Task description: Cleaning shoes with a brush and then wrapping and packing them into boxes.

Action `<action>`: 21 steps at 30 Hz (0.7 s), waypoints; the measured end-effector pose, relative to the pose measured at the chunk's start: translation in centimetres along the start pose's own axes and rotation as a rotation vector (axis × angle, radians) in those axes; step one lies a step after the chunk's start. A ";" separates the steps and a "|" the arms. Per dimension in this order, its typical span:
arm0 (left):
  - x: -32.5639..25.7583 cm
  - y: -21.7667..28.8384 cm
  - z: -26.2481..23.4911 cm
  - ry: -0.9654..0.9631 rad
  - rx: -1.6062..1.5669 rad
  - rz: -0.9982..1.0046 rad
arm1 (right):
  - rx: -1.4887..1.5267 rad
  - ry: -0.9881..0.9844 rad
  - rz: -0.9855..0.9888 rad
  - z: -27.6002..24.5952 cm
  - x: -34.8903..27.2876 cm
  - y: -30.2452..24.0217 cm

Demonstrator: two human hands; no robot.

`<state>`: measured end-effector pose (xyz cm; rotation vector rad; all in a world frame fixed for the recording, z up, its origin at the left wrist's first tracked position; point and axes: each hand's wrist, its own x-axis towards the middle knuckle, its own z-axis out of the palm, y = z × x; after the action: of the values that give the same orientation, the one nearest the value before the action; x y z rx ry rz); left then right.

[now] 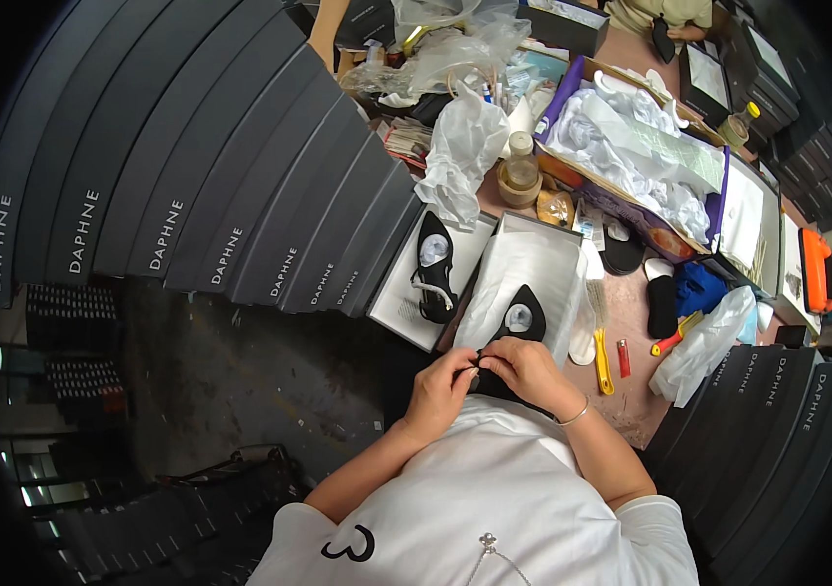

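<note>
Close to my body, my left hand (438, 389) and my right hand (525, 374) meet over the rear of a black pointed shoe (523, 301). The fingers of both are closed in a pinch at what looks like its strap, which they mostly cover. White stuffing fills the shoe's toe, which points away from me over an open shoe box (541, 249) lined with white tissue paper. To the left, a matching black shoe (433, 249) with stuffing in its toe lies in a box part (397, 283), perhaps the lid.
Tall stacks of dark shoe boxes rise at left (191, 146) and right (777, 410). On the table lie a yellow-handled brush (603, 361), a red lighter (623, 357), a bottle (520, 166) and a purple carton (582, 186) of crumpled paper. Another person's hand (687, 32) holds a dark shoe.
</note>
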<state>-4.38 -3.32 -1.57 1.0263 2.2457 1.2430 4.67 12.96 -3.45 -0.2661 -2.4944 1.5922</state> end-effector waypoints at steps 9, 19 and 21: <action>-0.3 -0.6 0.8 0.123 -0.059 -0.009 | 0.342 0.061 0.228 0.9 0.2 0.3; -0.9 -1.4 1.4 0.083 -0.592 -0.400 | 0.374 0.062 0.246 1.3 0.4 0.9; -0.9 -1.6 1.2 0.047 -0.595 -0.439 | 0.377 0.050 0.247 1.2 0.3 1.0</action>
<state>-3.72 -3.84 -3.54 0.2681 1.8012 1.5796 4.11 12.40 -4.88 -0.5668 -2.1316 2.0794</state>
